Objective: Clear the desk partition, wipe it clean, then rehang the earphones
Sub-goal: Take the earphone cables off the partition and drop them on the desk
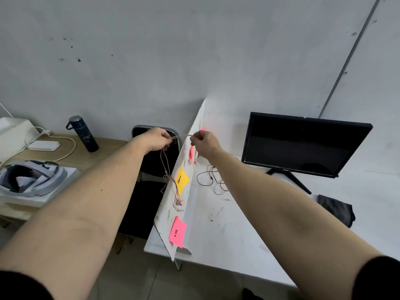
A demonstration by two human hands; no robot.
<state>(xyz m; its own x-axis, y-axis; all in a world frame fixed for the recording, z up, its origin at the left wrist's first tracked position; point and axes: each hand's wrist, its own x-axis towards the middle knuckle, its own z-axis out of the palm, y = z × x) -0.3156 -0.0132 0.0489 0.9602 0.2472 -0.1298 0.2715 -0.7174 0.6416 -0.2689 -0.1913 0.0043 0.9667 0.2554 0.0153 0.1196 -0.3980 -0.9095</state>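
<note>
Risk: the pink earphones (173, 182) could snag or snap — the cord drapes over the top edge of the desk partition (173, 213), and a pull from either side would drag it across that edge or tangle the hanging loops.
Second risk: the sticky notes might peel off early and drop behind the panel; the yellow note (182, 180) sits right under the dangling cord, so a swinging earbud could catch it.
Earphones, look: thin pale-pink cable, several strands bunched together, buds hanging low near the yellow note; soft and limp, likely to knot.
Earphones, place: straddling the partition top, at about 12 o'clock from the person, strung between both hands.
Left hand (158, 140): fingers curled, pinching the cord on the chair side, at roughly 11 o'clock.
Right hand (204, 141): fingertips pinching the cord on the desk side, about 1 o'clock.
Partition: white, smudged and streaked — a pink note (178, 231) marked near its close end, another pink one higher up.
Other cable: a dark wire (213, 180) lies coiled on the desk (238, 245), just right of the panel.
Cloth: a dark cloth (337, 210) rests at 3 o'clock, untouched.
</note>
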